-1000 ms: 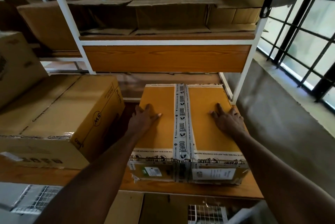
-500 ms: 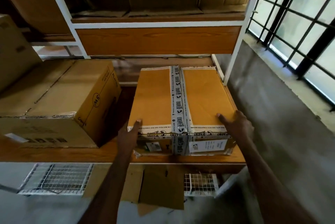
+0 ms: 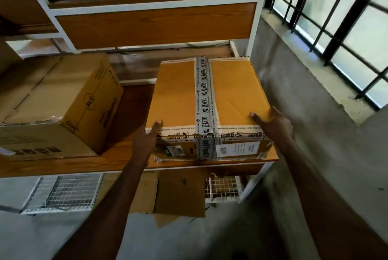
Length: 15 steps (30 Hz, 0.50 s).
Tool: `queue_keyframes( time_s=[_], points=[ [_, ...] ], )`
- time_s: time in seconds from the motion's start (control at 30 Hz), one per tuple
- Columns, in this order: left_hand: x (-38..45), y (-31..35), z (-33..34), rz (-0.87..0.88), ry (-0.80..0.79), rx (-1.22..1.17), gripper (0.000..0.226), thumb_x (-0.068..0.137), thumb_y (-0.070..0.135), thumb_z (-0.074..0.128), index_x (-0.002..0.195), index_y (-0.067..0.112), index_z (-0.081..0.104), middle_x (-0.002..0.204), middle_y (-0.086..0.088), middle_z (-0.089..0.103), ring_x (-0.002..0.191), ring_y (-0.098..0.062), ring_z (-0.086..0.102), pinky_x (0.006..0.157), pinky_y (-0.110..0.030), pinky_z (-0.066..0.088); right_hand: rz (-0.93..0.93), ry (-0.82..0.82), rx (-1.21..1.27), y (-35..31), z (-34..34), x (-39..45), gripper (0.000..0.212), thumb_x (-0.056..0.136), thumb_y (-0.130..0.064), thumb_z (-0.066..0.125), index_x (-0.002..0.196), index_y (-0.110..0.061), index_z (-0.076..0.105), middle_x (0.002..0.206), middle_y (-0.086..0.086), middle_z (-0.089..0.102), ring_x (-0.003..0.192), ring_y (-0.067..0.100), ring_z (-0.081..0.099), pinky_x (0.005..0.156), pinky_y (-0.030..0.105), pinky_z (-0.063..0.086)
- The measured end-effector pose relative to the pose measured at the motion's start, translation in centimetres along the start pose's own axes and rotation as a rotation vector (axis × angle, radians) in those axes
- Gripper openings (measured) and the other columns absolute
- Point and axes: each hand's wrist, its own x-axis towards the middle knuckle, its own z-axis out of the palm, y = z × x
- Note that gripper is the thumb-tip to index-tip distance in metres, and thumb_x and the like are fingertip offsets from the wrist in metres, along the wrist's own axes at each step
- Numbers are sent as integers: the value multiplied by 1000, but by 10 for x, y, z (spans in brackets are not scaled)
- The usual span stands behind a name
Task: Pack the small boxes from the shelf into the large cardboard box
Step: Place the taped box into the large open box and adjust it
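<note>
A taped cardboard box (image 3: 231, 93) with a strip of white printed tape down its middle lies on the wooden shelf (image 3: 117, 163), its near face at the shelf's front edge. My left hand (image 3: 147, 140) clasps the box's near left corner, thumb on top. My right hand (image 3: 273, 123) clasps the near right corner, thumb on the lid and fingers down the side. Both arms reach in from below.
A bigger carton (image 3: 63, 108) marked "MS" sits to the left on the same shelf. Flattened cardboard (image 3: 180, 194) and wire mesh panels (image 3: 63, 192) lie under the shelf. A grey wall and barred window (image 3: 336, 18) close off the right side.
Both hands slid from the middle of the lid to the box's near corners. The box has come forward to the shelf's front edge, and the view has drawn back.
</note>
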Motion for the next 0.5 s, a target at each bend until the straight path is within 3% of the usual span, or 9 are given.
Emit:
queue_keyframes(
  time_s=[0.03,0.1,0.17,0.23,0.3,0.37,0.43,0.5],
  points=[
    [4,-7,3,0,5,-14,111,75,91,74,163,29,46,164,0,50,140,-29,58,109,-60,55,-3,-14,17,6,-2,2,98,92,-75,60,164,-14,33,154,19,54,133,42,59,103,51,51],
    [19,-27,13,-19,8,-42,105,70,91,78,154,32,55,154,-5,61,130,-31,67,102,-61,59,-4,-43,62,19,-7,7,100,90,-77,59,166,-19,28,157,17,51,133,42,59,105,53,53],
    [-10,3,25,-34,10,-51,79,78,81,81,135,29,66,136,-4,69,117,-28,73,95,-59,63,-12,-58,85,29,-15,13,101,90,-78,60,167,-21,27,158,16,51,133,42,60,106,55,53],
    [-26,19,37,-40,7,-49,40,90,68,79,104,33,65,113,1,69,103,-24,73,95,-57,63,-20,-66,95,38,-24,19,101,90,-77,60,167,-21,27,159,16,50,134,41,59,107,55,52],
    [-32,16,45,-41,25,-34,36,91,70,77,92,37,62,103,4,69,99,-26,74,94,-59,63,-28,-76,97,44,-33,24,100,91,-75,62,167,-20,27,159,16,51,134,40,59,105,51,53],
    [-31,7,49,-42,23,-45,53,81,83,76,108,38,71,116,-2,75,107,-30,75,94,-62,63,-34,-85,85,50,-38,28,102,90,-77,61,167,-20,27,159,16,51,134,40,60,105,50,54],
    [-23,-15,49,-34,17,-67,78,73,91,75,132,41,66,133,-6,73,116,-30,74,96,-62,62,-46,-99,75,56,-40,31,105,88,-79,60,167,-20,26,157,17,53,131,40,62,104,53,55],
    [-29,-14,49,-22,25,-32,78,74,91,73,139,50,60,142,-4,69,124,-30,70,101,-62,60,-48,-106,77,61,-40,30,105,87,-81,59,167,-21,25,155,17,54,127,40,64,102,55,56]
  ],
)
